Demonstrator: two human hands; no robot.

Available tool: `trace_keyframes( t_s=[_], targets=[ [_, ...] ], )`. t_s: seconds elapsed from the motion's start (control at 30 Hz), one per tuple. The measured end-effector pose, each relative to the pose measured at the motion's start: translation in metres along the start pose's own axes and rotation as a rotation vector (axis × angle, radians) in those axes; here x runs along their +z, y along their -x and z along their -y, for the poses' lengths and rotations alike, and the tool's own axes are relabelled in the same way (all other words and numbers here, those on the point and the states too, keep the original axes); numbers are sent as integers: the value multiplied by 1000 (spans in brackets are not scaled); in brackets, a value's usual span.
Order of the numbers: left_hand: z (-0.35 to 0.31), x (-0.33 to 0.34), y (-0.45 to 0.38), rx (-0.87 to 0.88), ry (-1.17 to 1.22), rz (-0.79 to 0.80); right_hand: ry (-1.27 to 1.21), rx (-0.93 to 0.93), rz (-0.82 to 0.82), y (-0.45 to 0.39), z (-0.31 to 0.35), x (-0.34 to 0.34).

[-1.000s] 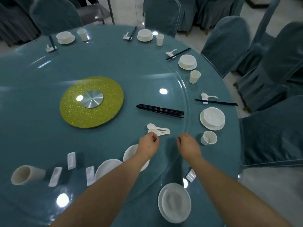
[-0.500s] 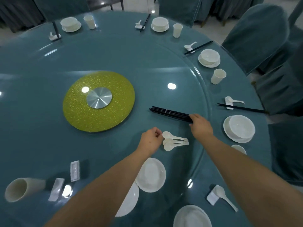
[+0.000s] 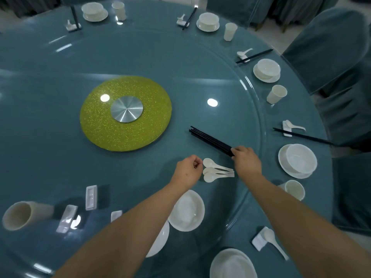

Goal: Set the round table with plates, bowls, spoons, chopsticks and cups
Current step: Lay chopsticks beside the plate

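Round table [image 3: 50, 77] w/ teal cloth under a glass turntable, yellow-green glitter disc [image 3: 96, 121] w/ metal hub at centre; ceiling lights glare off the glass; teal-covered chairs [image 3: 325, 49] crowd the far and right rim, pale floor showing between them; right hand [image 3: 246, 161] curled round the near end of the black chopsticks bundle [image 3: 208, 140], which lies on the glass pointing toward the disc; left hand [image 3: 187, 171] loosely clenched, fingertips pinched together right beside the bowls of three white spoons [image 3: 215, 171] stacked on the glass, can't tell if it touches them; right rim is busy: bowl on plate [image 3: 297, 160], cup [image 3: 294, 189] near the forearm, spoon on rest w/ chopstick pair [image 3: 301, 136] beyond; more finished settings along the far rim; near rim: spoon on a rest [image 3: 267, 238], plate [image 3: 230, 264] at bottom edge; two plates [image 3: 187, 210] partly under the left forearm; left side: three white rests [image 3: 91, 197] and a cup on its side [image 3: 22, 214]; widest bare glass lies left of and beyond the disc.
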State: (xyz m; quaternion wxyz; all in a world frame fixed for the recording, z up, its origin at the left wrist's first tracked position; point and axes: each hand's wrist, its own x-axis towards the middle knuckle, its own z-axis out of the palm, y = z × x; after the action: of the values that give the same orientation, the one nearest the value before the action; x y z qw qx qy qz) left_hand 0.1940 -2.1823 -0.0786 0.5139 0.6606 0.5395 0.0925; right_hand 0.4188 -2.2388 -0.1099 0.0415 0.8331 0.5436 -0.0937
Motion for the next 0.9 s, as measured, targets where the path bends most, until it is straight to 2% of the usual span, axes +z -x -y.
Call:
trace_keyframes(
  t_s=[0.33, 0.5, 0.67, 0.77, 0.9],
  targets=[
    [-11, 1, 39, 19, 21, 24, -2, 123, 46, 60, 11, 4],
    [-10, -7, 51, 13, 14, 12, -150, 164, 99, 64, 8, 4],
    [-10, -14, 66, 5, -6, -5, -221, 162, 109, 73, 7, -7],
    [-12, -13, 80, -2, 11, -15, -272, 129, 62, 94, 10, -18],
    [-12, -6, 116, -58, 166, 0, -403, 30, -15, 154, 33, -30]
  ],
)
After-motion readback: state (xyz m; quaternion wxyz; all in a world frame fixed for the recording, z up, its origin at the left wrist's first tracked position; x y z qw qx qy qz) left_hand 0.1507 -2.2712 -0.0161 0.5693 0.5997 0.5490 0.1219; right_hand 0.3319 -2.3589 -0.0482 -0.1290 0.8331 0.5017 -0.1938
